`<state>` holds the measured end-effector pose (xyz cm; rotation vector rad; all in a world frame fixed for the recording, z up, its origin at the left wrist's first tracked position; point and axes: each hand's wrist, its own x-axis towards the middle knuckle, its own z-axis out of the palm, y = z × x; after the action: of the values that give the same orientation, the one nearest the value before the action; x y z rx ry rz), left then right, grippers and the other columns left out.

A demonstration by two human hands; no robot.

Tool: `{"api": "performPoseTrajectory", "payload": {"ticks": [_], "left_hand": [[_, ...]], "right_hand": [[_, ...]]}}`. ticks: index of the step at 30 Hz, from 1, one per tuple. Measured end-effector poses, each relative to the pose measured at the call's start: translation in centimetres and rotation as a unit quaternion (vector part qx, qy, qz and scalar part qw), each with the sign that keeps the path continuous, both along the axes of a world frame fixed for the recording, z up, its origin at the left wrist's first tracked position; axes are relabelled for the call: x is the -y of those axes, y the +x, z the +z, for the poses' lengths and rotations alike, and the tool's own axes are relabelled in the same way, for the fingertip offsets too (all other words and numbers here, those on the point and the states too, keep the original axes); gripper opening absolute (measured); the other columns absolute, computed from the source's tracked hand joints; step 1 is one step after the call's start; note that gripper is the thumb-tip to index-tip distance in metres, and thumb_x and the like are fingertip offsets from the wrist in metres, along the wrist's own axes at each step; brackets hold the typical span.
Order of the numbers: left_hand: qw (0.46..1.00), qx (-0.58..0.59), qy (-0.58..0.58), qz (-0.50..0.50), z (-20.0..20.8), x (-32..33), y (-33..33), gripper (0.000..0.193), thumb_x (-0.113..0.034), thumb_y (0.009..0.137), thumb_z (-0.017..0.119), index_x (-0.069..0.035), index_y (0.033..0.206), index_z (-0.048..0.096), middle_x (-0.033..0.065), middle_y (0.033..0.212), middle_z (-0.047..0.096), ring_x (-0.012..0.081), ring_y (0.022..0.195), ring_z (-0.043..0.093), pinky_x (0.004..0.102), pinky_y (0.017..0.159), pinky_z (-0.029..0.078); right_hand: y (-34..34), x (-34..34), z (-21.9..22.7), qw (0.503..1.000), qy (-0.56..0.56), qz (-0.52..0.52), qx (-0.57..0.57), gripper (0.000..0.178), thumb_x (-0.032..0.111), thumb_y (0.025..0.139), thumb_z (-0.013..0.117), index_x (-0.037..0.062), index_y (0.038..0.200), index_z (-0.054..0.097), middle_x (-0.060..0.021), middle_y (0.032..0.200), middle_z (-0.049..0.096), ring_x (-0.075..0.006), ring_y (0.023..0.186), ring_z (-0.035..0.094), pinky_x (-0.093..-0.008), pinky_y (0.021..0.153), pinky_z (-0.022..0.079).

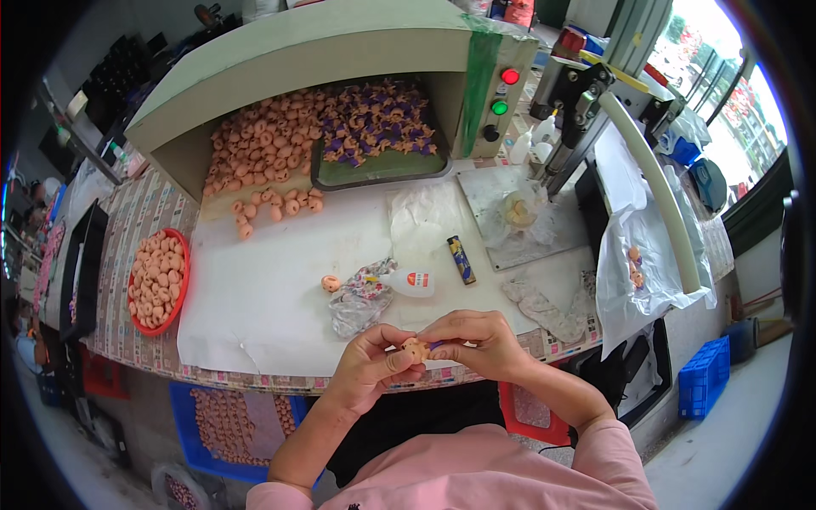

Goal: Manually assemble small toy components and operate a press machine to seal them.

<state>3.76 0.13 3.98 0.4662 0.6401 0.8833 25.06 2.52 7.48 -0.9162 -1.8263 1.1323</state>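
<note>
Close to the table's near edge, my left hand (pixel 378 361) pinches a small peach-coloured doll head (pixel 416 348) between thumb and fingers. My right hand (pixel 480 344) meets it from the other side, its fingers closed on a small piece with a bit of purple showing, mostly hidden by the fingertips. Beyond my hands a white squeeze bottle (pixel 412 283) lies on its side against a crumpled patterned cloth (pixel 361 302). One loose doll head (pixel 331 283) rests left of the cloth. A dark blue and yellow tube (pixel 461 259) lies farther right.
A box-shaped machine (pixel 314 55) with lit buttons shelters many doll heads (pixel 263 140) and a dark tray (pixel 382 176) of purple-and-peach doll bodies. At left stands a red basket (pixel 183 276) of heads. A lever press (pixel 586 93) stands right; a blue crate (pixel 191 442) sits below the table.
</note>
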Motion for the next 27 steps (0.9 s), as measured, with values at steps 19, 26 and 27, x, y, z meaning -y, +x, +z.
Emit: {"api": "performPoseTrajectory", "payload": {"ticks": [19,26,27], "left_hand": [[0.998,0.067,-0.01,-0.017,1.6,0.1,2.2,0.029,-0.007,0.091,0.06,-0.003,0.119,0.055,0.0117,0.104,0.063,0.0209,0.091,0.067,0.0305,0.078,0.058],[0.998,0.032,-0.003,0.047,0.7,0.0,-1.5,0.031,-0.009,0.089,0.063,-0.003,0.119,0.055,0.0131,0.107,0.064,0.0212,0.091,0.067,0.0317,0.079,0.058],[0.998,0.029,-0.004,0.055,0.9,-0.1,-1.4,0.031,-0.009,0.089,0.064,-0.004,0.119,0.055,0.0127,0.107,0.064,0.0211,0.091,0.066,0.0317,0.078,0.058]], "right_hand": [[11.2,-15.7,20.4,0.814,0.41,-0.405,0.074,0.021,0.019,0.092,0.062,0.0057,0.104,0.072,-0.0077,0.107,0.068,-0.0113,0.095,0.061,-0.0245,0.081,0.047],[11.3,-8.0,8.1,0.849,0.172,-0.426,0.263,0.013,0.007,0.084,0.062,0.0055,0.091,0.073,-0.0145,0.109,0.067,-0.0264,0.103,0.06,-0.0357,0.09,0.045],[11.3,-7.7,6.2,0.858,0.156,-0.392,0.294,0.014,0.005,0.082,0.063,0.0057,0.091,0.073,-0.0149,0.109,0.066,-0.0282,0.102,0.06,-0.036,0.09,0.045]]}}
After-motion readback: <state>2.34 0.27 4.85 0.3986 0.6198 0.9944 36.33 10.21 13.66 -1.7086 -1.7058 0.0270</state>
